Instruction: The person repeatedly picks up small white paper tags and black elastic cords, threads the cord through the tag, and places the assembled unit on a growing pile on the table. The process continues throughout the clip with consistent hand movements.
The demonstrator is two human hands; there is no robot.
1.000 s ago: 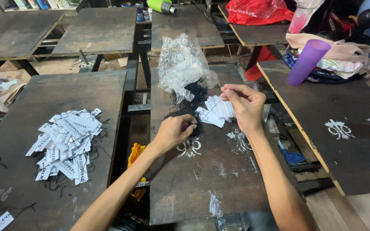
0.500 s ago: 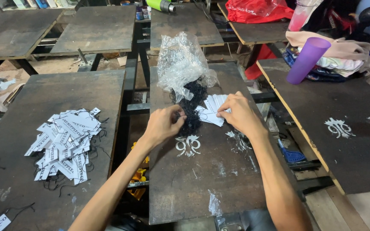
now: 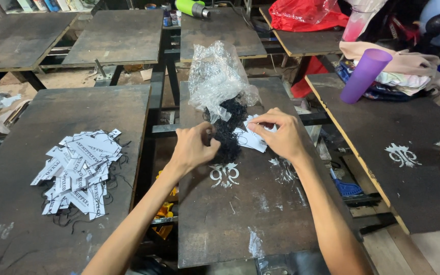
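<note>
A tangle of black strings [image 3: 228,133] spills from a crumpled clear plastic bag [image 3: 217,76] on the dark middle board [image 3: 240,214]. My left hand [image 3: 192,148] is at the left edge of the tangle, fingertips pinched into the strings. My right hand [image 3: 280,136] rests just right of the tangle, thumb and fingers closed on a small stack of white paper tags [image 3: 249,138] lying beside the strings.
A heap of white printed tags with black strings [image 3: 77,170] lies on the left board [image 3: 21,224]. A purple cup [image 3: 363,75] and folded cloth [image 3: 408,63] sit at the right board's far end. A green bottle [image 3: 192,7] and red bag [image 3: 306,14] lie on far boards.
My left hand has moved from the board up to the black strings. My right hand has come down from a raised position onto the white tags.
</note>
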